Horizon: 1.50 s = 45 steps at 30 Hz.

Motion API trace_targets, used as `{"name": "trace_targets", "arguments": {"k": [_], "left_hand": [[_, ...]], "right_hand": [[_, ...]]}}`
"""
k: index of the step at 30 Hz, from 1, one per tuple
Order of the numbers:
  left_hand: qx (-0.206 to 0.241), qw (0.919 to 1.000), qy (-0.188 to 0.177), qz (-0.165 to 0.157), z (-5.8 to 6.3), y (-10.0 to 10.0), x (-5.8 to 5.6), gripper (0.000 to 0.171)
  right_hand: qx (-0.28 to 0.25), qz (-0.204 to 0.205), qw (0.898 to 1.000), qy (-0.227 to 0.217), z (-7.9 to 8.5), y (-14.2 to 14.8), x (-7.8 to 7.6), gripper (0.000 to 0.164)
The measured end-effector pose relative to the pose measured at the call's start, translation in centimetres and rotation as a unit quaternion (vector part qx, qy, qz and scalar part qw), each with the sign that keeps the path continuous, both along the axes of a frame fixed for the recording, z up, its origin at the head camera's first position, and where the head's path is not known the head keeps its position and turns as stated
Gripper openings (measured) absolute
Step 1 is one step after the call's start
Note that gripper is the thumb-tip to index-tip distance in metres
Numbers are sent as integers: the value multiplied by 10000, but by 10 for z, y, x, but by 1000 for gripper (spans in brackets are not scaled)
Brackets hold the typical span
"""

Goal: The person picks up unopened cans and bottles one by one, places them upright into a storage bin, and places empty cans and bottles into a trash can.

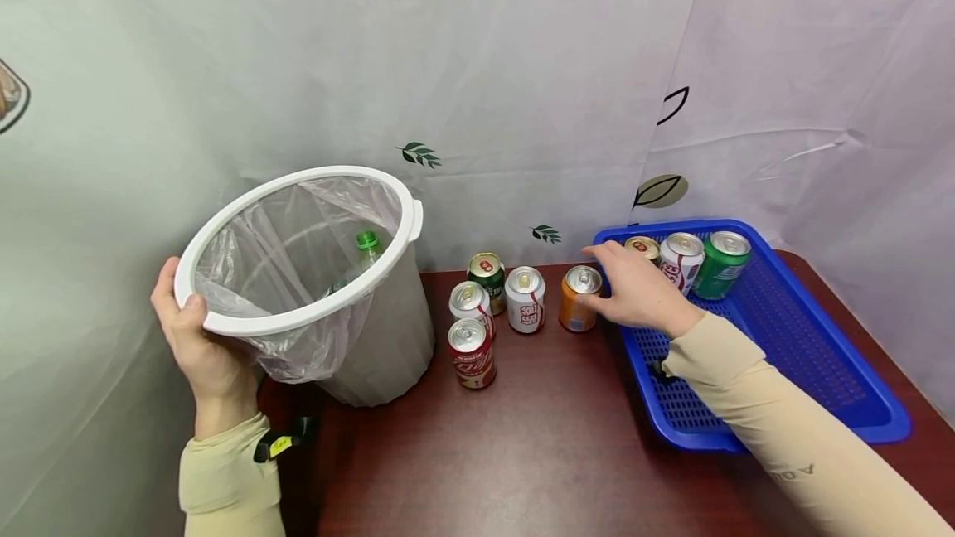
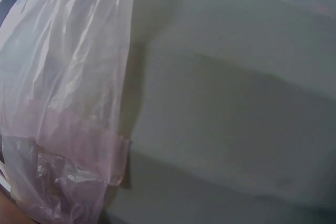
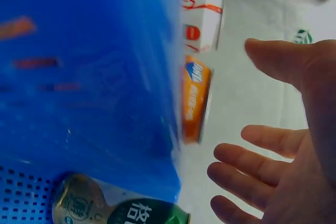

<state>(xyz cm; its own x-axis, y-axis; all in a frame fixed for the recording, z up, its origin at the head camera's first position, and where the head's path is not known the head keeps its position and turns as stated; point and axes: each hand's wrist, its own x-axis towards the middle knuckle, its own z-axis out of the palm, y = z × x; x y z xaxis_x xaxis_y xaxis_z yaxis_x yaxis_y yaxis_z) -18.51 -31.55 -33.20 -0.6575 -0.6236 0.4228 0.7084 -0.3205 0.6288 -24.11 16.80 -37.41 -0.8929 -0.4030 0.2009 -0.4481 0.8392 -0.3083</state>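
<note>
- One left hand (image 1: 205, 359), far to the left of the blue basket (image 1: 791, 338), has its fingers and thumb curled round the rim of a bin.
- One big bin (image 1: 395, 330), tipped, well left of the basket. It has one see-through bag (image 1: 302, 359) inside, folded over the rim, and one bottle with a green cap (image 1: 368, 247).
- Five cans stand on the table (image 1: 537, 446), all left of the basket: one red can (image 1: 472, 361), two white cans (image 1: 525, 307), one green can with a gold top (image 1: 487, 278), and one orange can (image 1: 579, 305). The orange can is nearest the basket.
- One right hand (image 1: 642, 288) is over the basket's left edge, near the orange can. Its thumb and four fingers are spread and hold nothing.
- Three cans stand inside the basket, at its back left: one gold-topped can (image 1: 643, 246), mostly hidden, one white-and-red can (image 1: 682, 259) and one bright green can (image 1: 720, 270).
</note>
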Motion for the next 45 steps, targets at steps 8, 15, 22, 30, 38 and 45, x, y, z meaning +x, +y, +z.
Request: {"name": "trace_targets", "arguments": {"k": [8,15,22,30,38,45], "left_hand": [[27,10000,26,-34,0,-1,0,63],[22,10000,34,-60,1,0,-1,63],[-59,10000,11,-59,1,0,1,63],[-90,9999,11,-57,0,0,2,62],[-108,9999,-24,-34,-1,-1,1,63],[-111,9999,2,-48,0,-1,0,63]], "right_hand": [[584,349,9973,284,-13,-5,-2,76],[762,486,9952,386,-21,-7,-5,76],[690,545,9948,520,-25,-8,-5,71],[654,635,9937,652,-27,-8,-5,67],[523,730,9932,736,-30,-6,-3,65],[199,711,9954,602,-24,-4,-1,64]]}}
